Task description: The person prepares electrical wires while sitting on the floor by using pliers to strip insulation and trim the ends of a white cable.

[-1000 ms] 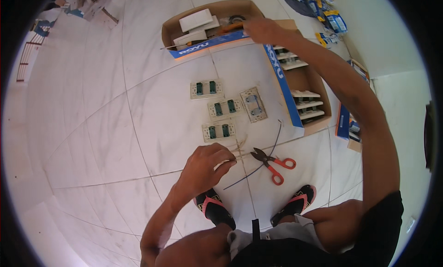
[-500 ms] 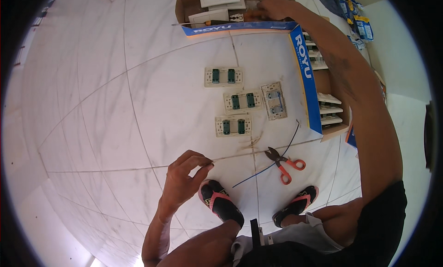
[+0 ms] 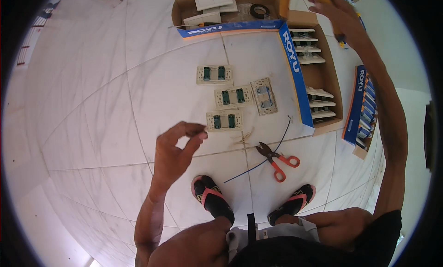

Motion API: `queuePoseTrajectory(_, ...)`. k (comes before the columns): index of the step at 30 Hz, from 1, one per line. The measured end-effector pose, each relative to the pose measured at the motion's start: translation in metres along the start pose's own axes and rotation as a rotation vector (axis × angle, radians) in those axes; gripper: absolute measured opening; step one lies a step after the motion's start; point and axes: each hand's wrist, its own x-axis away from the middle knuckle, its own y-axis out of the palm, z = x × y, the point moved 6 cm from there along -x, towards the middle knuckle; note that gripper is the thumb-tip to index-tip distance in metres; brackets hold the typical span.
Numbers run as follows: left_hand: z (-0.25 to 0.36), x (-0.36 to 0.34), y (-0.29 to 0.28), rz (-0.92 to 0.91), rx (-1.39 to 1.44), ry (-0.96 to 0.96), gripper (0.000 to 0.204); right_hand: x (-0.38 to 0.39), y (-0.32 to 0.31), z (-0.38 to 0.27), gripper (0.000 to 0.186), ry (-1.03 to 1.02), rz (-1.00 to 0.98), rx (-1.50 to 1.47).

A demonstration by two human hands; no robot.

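My right hand [image 3: 344, 20] is closed on an orange-handled tool [image 3: 286, 0], probably pliers, raised at the top right above the boxes. My left hand [image 3: 177, 154] is pinched, with anything between its fingertips too small to name, just left of the lowest socket plate [image 3: 224, 120]. Two more plates with green modules [image 3: 214, 74] [image 3: 233, 97] and one with pale modules [image 3: 263, 96] lie on the tiled floor. Red-handled snips [image 3: 278, 162] rest across a blue wire [image 3: 243, 174], below some thin pale scraps [image 3: 243, 138].
An open box [image 3: 251, 26] holds white plates and black tape [image 3: 259, 11]. A second box [image 3: 297, 98] holds upright plates; a third [image 3: 350, 119] holds small packs at the right. My feet [image 3: 207, 193] are in flip-flops near the bottom. A wall [image 3: 406, 68] stands on the right.
My right hand has lifted out of the top box with the orange-handled tool and moved right. My left hand has moved up and left.
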Motion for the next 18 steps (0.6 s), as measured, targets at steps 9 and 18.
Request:
queuePoseTrajectory(9, 0.067, -0.004, 0.011, 0.137, 0.029, 0.216, 0.014, 0.163, 0.039, -0.006, 0.094, -0.077, -0.693, -1.292)
queuePoseTrajectory(18, 0.093, 0.012, 0.029, 0.079, -0.062, 0.328, 0.019, 0.26, 0.065, -0.005, 0.062, 0.271, -0.905, -0.835)
